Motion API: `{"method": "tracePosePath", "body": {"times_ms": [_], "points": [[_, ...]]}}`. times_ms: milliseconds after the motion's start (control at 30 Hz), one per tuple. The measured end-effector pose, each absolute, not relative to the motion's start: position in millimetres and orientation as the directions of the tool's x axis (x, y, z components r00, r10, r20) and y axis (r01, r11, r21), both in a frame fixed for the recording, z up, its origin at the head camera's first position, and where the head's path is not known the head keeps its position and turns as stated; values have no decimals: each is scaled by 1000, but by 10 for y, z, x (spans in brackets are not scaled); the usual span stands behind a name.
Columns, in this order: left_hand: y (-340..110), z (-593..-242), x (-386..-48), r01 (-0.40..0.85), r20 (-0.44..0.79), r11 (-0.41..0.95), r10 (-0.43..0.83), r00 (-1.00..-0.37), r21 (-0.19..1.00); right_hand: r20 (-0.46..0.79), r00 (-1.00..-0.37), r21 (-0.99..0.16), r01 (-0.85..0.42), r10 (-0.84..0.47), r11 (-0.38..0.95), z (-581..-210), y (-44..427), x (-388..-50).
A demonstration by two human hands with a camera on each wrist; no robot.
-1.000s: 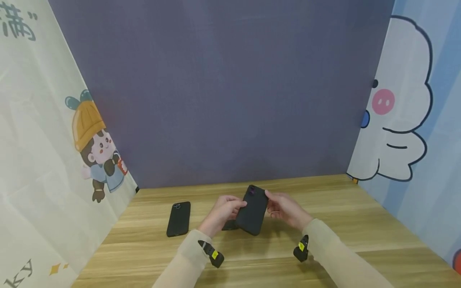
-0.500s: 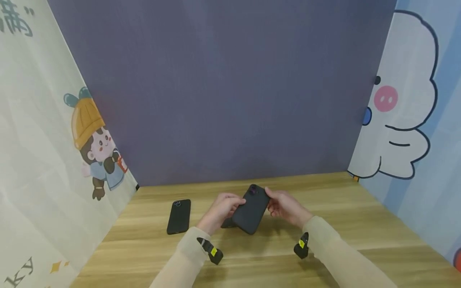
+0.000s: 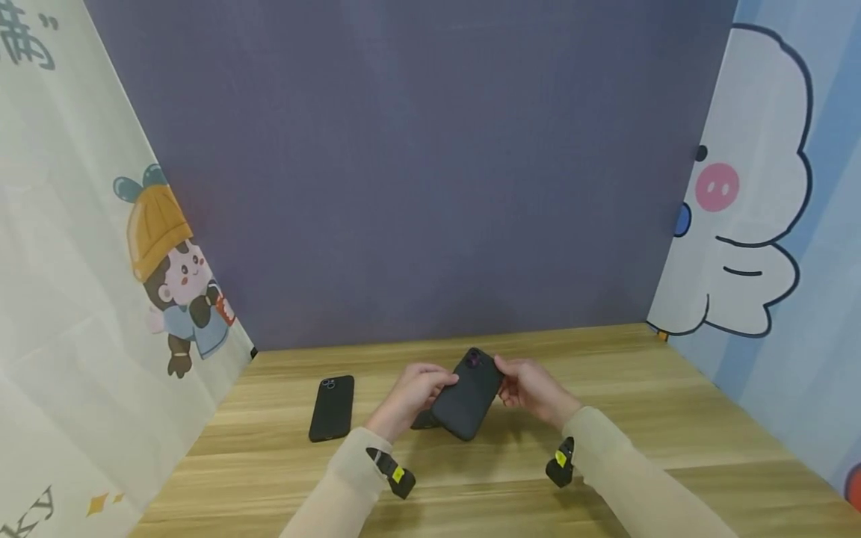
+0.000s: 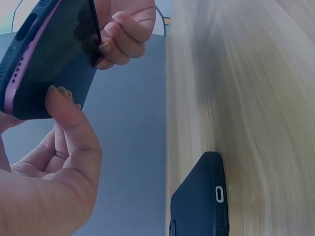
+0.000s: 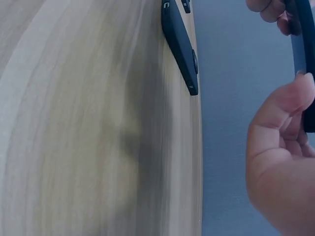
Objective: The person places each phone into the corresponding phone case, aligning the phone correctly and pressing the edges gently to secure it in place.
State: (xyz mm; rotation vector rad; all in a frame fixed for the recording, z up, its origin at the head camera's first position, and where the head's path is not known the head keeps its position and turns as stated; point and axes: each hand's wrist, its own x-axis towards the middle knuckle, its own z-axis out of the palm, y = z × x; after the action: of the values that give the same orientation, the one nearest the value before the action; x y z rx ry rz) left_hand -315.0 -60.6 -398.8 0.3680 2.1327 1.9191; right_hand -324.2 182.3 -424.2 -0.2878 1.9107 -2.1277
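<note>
Above the table, both hands hold a phone in a black case [image 3: 467,396], tilted with its back and purplish camera lenses upward in the head view. My left hand [image 3: 410,396] pinches its left long edge. At the upper right corner, my right hand [image 3: 534,388] grips with thumb and curled fingers. The left wrist view shows the phone's dark screen [image 4: 54,64] and pink frame [image 4: 29,46], with the black case [image 4: 24,24] along that end. Whether the case is fully seated at the right hand's corner cannot be told. Another black phone-shaped thing [image 3: 425,420] lies underneath, partly hidden.
A black phone or case [image 3: 332,408] with two camera rings lies on the wooden table [image 3: 605,478], left of the hands. A dark panel [image 3: 430,187] stands along the table's back edge. Patterned cloth hangs at the left [image 3: 67,261] and the right [image 3: 753,284].
The held phone has turned slightly, its lower end swinging a little to the left. Both hands keep their grip in nearly the same place.
</note>
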Motion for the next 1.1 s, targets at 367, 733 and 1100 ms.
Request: {"method": "tracePosePath", "body": {"times_ms": [367,733,1100], "points": [[-594,-4014,-3164,28,0,75,351,-936,997,-32,-946,-990,74,-322,-119,-4232,1836,-3231],[-668,-4069,-3173,-79,-48,-59,401,-915,995,-18,-981,-967,66,-195,-245,-4160,1818,-3195],[-803,-4070,-3128,-132,-83,-94,409,-909,987,-23,-995,-952,50,-93,-303,-4113,1794,-3199]]}}
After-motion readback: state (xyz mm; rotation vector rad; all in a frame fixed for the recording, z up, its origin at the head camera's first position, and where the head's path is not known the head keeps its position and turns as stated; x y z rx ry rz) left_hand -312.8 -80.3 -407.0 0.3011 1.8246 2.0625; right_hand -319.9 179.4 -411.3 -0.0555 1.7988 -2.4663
